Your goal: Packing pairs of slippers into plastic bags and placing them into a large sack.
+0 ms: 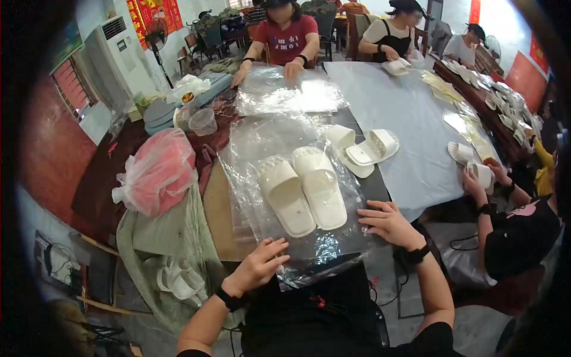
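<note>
Both my hands rest flat on a clear bag with a pair of white slippers on it.

My left hand (260,266) lies open, fingers spread, on the near edge of the bag (270,143); my right hand (388,223) is also open, pressing its right edge, gripping nothing. The slippers (303,190) lie side by side, touching, on the stack of bags on the tabletop (416,154); I cannot tell whether they are inside. A tied bag (157,172) with pink contents sits to the left.
</note>
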